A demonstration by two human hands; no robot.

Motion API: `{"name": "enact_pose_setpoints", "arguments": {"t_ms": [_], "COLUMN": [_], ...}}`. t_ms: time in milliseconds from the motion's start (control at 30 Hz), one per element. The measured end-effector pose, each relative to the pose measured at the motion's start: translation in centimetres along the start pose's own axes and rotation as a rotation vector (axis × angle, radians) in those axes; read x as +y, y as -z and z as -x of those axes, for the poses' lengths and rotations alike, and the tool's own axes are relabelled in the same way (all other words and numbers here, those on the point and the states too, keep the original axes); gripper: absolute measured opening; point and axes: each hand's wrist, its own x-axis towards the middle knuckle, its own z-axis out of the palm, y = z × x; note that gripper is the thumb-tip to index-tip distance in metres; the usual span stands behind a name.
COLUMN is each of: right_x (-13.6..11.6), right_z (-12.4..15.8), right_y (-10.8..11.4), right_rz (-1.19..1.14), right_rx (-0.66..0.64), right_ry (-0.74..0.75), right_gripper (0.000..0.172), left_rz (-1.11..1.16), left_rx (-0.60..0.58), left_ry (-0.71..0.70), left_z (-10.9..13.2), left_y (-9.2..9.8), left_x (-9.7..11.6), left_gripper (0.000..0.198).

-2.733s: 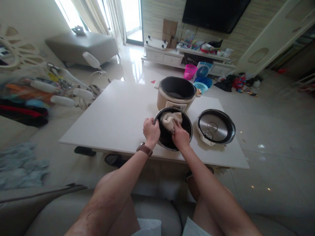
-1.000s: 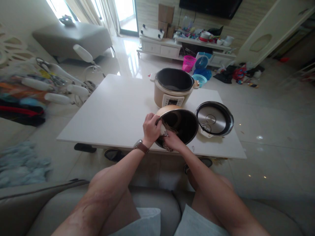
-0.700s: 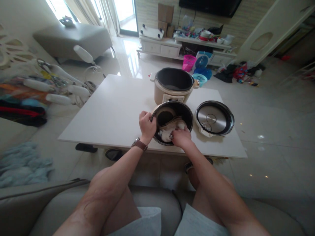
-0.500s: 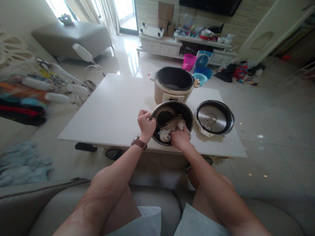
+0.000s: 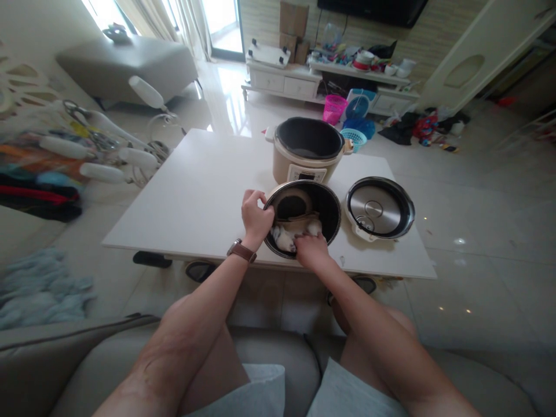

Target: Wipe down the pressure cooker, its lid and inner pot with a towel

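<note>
A dark inner pot (image 5: 330, 209) is tilted toward me near the front edge of the white table (image 5: 174, 197). My left hand (image 5: 257, 215) pinches its rim on the left side. Inside the pot, my right hand (image 5: 311, 249) presses a bunched, pale cloth (image 5: 284, 238) against the lower wall, fingers closed on it and partly hidden. Right behind the pot stands a beige electric pressure cooker (image 5: 284, 165) with its top off and a dark inside. To the right lies the cooker's lid (image 5: 382, 208), metal underside up.
A grey sofa (image 5: 278, 353) is under me. Across the floor stand a white TV cabinet (image 5: 282, 84) with clutter on top, a pink basket (image 5: 334, 109) and a light-blue basket (image 5: 354, 138). A white lamp-like fixture (image 5: 104, 130) is left of the table.
My right hand has moved left and slightly down inside the pot, pushing the cloth with it. My left hand still holds the rim, its wrist shifted slightly left.
</note>
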Motion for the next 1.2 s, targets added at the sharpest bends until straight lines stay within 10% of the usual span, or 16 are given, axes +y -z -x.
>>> {"name": "enact_pose_setpoints", "arguments": {"t_ms": [233, 800, 1200], "right_x": [0.2, -1.6, 1.2], "right_z": [-0.5, -2.7, -1.5], "right_y": [0.6, -1.0, 0.4], "right_rz": [0.118, -0.263, 0.114], "right_rx": [0.043, 0.103, 0.066], "right_ry": [0.014, 0.059, 0.079], "right_gripper": [0.042, 0.048, 0.038], "left_rz": [0.194, 0.378, 0.348], "left_rx": [-0.222, -0.014, -0.194], "left_ry": [-0.142, -0.054, -0.017], "left_z": [-1.8, 3.8, -1.5], "left_y": [1.0, -2.0, 0.9], "left_x": [-1.5, -0.2, -2.0], "left_gripper": [0.061, 0.048, 0.059]}}
